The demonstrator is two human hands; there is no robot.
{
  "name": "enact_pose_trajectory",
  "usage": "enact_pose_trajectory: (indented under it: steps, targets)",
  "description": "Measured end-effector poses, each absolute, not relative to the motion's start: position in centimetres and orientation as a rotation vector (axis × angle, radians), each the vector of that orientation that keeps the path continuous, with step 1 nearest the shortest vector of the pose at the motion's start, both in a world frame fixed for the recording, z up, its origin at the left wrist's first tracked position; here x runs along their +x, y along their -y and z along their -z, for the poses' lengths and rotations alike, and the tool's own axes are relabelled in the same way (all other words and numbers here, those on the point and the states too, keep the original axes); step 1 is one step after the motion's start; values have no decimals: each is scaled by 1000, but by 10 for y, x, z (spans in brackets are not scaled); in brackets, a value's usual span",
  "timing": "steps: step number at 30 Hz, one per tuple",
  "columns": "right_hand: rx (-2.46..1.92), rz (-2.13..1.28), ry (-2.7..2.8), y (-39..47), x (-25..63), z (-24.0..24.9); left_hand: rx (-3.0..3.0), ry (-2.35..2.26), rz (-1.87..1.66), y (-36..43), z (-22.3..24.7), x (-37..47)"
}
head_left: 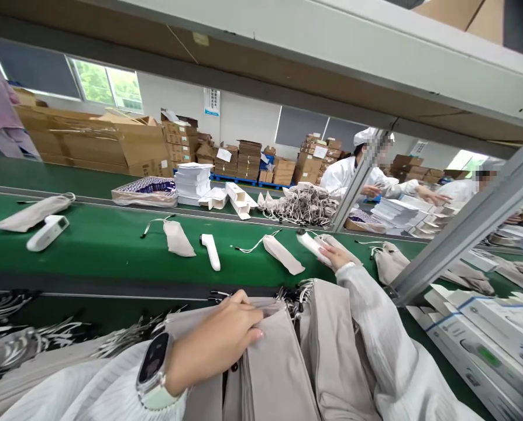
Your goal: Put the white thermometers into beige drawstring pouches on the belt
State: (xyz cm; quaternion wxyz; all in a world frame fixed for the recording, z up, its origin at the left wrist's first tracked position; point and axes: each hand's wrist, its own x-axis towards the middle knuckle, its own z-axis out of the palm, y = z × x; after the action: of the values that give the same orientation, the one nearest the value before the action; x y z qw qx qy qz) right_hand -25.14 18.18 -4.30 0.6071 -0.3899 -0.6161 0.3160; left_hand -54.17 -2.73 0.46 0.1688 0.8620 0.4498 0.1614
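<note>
My right hand [335, 255] is closed on a white handheld thermometer [312, 245] over the green belt [125, 257]. Beside it a grey drawstring pouch [344, 248] lies partly hidden by the hand. My left hand [237, 321] bends its fingers over the top edge of a stack of grey drawstring pouches [279, 356], gripping the cloth there; the fingertips are partly hidden. More pouches stand bundled [336, 345] just right of it. On the belt, another pouch [283, 254] lies left of my right hand, and a second thermometer [210, 252] farther left.
Printed boxes [481, 345] are stacked at the lower right. A metal post [463, 216] slants across the right side beneath an overhead shelf [288, 35]. Across the belt lie a heap of pouches [305, 204], a tray [145, 196] and white leaflets [193, 182]. Co-workers [344, 175] work behind.
</note>
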Motion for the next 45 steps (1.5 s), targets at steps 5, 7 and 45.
enact_pose_trajectory:
  steps: [5, 7, 45]
  targets:
    - [-747, -1037, 1336, -149, -283, -21, 2450, -1281, -469, 34, -9, -538]
    - [-561, -1024, 1208, -125, -304, -46, 2449, -1303, -483, 36, -12, -537]
    - [-708, -1285, 1104, -91, -362, -14, 1893, -1091, -911, 7, 8, -538]
